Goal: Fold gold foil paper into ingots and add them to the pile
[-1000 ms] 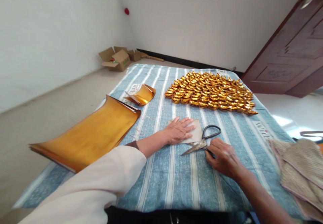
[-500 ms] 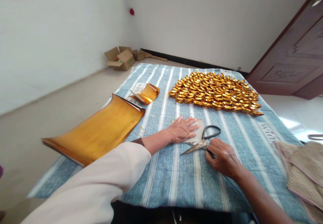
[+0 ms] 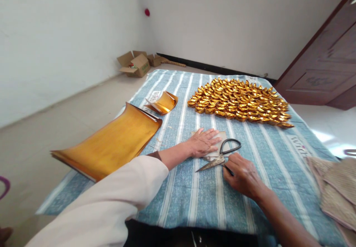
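Note:
My left hand [image 3: 204,143] lies flat with its fingers spread on a greyish rectangular card or paper [image 3: 221,138], pressing it to the cloth. The card's near edge is partly hidden by the hand and the scissors. My right hand [image 3: 241,173] is curled round one black handle of a pair of scissors [image 3: 219,160]. The scissors' other handle loop stands free above the fingers and overlaps the card's right side. Their blades are closed or nearly so and point left, just below the card.
Large gold sheets [image 3: 111,139] lie in a stack at the left, with a smaller curled gold stack [image 3: 164,102] beyond. Rows of folded gold paper ingots [image 3: 240,100] cover the far right. A blue striped tablecloth [image 3: 178,198] lies beneath; brown folded cloth [image 3: 338,191] sits at right.
My right hand and the scissors have shifted slightly left, nearer my left hand. My left hand stays flat on the card. The view has turned a little.

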Demonstrator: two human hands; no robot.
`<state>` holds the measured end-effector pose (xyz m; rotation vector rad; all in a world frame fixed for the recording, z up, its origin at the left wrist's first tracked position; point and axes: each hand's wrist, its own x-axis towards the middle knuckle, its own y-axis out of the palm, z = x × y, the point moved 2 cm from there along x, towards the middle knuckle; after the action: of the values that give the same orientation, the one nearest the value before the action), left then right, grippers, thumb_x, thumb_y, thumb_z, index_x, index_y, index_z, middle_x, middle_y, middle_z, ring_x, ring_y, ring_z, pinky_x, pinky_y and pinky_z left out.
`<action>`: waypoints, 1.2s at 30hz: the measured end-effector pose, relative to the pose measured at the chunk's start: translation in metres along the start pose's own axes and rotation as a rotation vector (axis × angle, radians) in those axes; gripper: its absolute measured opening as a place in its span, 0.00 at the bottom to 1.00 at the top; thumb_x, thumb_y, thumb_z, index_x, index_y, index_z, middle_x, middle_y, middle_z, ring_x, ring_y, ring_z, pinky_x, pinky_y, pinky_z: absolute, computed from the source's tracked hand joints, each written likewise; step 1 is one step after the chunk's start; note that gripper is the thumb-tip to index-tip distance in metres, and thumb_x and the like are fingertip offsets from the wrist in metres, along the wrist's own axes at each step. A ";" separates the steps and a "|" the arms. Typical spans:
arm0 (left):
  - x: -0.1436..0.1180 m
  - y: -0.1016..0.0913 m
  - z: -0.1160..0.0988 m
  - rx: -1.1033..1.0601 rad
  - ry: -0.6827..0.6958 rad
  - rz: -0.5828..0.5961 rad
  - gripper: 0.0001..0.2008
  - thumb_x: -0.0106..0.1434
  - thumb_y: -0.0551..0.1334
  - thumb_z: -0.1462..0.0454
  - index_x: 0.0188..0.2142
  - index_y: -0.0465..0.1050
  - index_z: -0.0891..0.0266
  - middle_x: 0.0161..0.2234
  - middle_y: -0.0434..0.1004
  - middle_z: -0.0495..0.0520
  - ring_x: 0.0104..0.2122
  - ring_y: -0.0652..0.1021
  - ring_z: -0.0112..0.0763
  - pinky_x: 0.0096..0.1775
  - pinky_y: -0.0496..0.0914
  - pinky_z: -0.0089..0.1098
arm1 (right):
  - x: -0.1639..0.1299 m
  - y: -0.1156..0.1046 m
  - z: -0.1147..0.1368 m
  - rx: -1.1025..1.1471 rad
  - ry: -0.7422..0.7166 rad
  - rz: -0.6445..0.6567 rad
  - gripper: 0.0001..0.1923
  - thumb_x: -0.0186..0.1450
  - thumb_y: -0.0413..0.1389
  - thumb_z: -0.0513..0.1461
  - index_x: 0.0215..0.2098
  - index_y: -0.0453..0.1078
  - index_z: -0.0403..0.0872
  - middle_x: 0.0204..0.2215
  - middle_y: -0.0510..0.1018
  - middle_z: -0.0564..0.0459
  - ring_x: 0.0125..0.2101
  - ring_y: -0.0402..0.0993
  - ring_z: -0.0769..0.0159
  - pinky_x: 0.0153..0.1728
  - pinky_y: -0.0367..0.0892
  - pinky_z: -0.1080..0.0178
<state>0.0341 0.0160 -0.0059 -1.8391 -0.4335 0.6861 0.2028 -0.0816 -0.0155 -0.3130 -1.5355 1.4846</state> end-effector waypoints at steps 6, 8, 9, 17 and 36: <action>0.000 0.000 0.000 0.005 0.016 -0.010 0.26 0.71 0.43 0.54 0.65 0.50 0.57 0.68 0.40 0.57 0.67 0.43 0.39 0.61 0.40 0.54 | -0.001 0.001 0.002 0.024 0.012 -0.005 0.11 0.61 0.50 0.31 0.21 0.65 0.47 0.21 0.66 0.53 0.26 0.62 0.65 0.28 0.54 0.62; 0.000 0.000 0.000 0.002 0.016 -0.009 0.26 0.71 0.43 0.54 0.65 0.50 0.58 0.68 0.40 0.57 0.67 0.43 0.40 0.61 0.40 0.54 | 0.001 0.001 0.004 0.016 0.009 -0.009 0.12 0.61 0.51 0.32 0.21 0.64 0.47 0.21 0.66 0.53 0.26 0.62 0.65 0.27 0.54 0.62; 0.000 0.001 0.000 0.001 0.013 -0.007 0.26 0.71 0.43 0.54 0.65 0.50 0.57 0.68 0.40 0.57 0.67 0.43 0.39 0.61 0.40 0.53 | 0.003 0.002 0.005 0.011 0.007 -0.008 0.11 0.60 0.51 0.32 0.21 0.64 0.47 0.21 0.66 0.53 0.26 0.62 0.65 0.27 0.54 0.63; 0.001 0.004 0.002 -0.001 0.009 -0.046 0.26 0.71 0.43 0.54 0.65 0.51 0.59 0.68 0.42 0.56 0.67 0.44 0.39 0.61 0.43 0.53 | 0.006 0.003 0.010 0.010 0.032 0.022 0.11 0.62 0.50 0.33 0.21 0.65 0.47 0.22 0.67 0.52 0.27 0.64 0.65 0.28 0.56 0.63; -0.003 0.009 0.008 0.039 -0.002 -0.186 0.25 0.70 0.47 0.55 0.63 0.54 0.63 0.66 0.49 0.60 0.65 0.52 0.38 0.61 0.48 0.49 | -0.048 -0.060 -0.044 -0.194 0.417 -0.105 0.09 0.63 0.51 0.39 0.27 0.70 0.48 0.25 0.72 0.50 0.28 0.69 0.62 0.33 0.62 0.60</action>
<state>0.0258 0.0169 -0.0153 -1.7364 -0.5810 0.5650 0.2858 -0.1026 0.0082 -0.6061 -1.3335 1.1052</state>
